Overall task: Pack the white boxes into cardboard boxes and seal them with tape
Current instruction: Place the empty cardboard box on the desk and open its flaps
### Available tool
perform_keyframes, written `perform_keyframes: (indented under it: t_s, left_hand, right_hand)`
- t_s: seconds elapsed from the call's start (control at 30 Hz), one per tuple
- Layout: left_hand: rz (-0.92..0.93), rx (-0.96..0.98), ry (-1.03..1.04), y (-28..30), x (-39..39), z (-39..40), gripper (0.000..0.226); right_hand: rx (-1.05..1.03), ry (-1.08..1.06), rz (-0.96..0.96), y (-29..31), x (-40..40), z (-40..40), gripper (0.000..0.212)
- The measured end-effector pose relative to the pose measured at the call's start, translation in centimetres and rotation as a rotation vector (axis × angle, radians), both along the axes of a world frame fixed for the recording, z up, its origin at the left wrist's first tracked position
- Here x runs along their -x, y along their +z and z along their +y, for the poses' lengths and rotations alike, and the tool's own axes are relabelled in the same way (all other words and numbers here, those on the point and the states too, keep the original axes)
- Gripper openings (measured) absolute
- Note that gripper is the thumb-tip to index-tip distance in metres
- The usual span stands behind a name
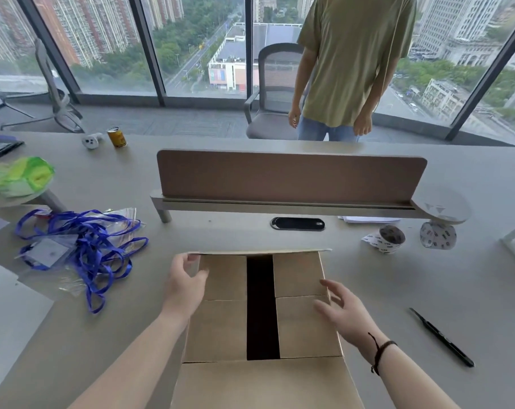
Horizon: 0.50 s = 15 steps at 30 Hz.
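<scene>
On the desk (398, 305) directly below the head camera sits a cardboard box (262, 320), its two inner flaps folded in with a dark gap between them. The left hand (187, 286) curls its fingers (188, 258) over the far-left corner, pinching the raised far flap, while the right hand (343, 309) lies with fingers (328, 286) spread and nearly straight on the right inner flap, gripping nothing. Two tape rolls (390, 239) lie well apart to the right, a black pen (442, 338) nearer.
</scene>
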<state>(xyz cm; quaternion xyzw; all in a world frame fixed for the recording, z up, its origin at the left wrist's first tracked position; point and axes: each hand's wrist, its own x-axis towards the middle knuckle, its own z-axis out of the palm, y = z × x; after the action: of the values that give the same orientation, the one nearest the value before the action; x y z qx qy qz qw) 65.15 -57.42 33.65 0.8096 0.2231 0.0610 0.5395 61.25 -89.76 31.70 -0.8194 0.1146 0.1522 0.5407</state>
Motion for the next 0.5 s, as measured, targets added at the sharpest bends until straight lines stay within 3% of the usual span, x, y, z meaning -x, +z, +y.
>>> perform_keyframes:
  t_s: [0.2,0.37,0.5]
  left_hand:
    - [0.021,-0.128,-0.216,0.1,-4.9,0.3,0.055]
    - [0.197,-0.278,-0.357,-3.0,-7.3,1.1,0.077]
    - [0.305,-0.354,-0.434,-5.0,-7.6,1.7,0.078]
  right_hand:
    - [0.165,0.073,-0.055,1.7,-7.4,2.2,0.069]
    - [0.265,0.113,0.005,0.1,-10.8,3.1,0.078]
    - [0.340,0.141,0.001,-1.9,-11.4,3.3,0.078]
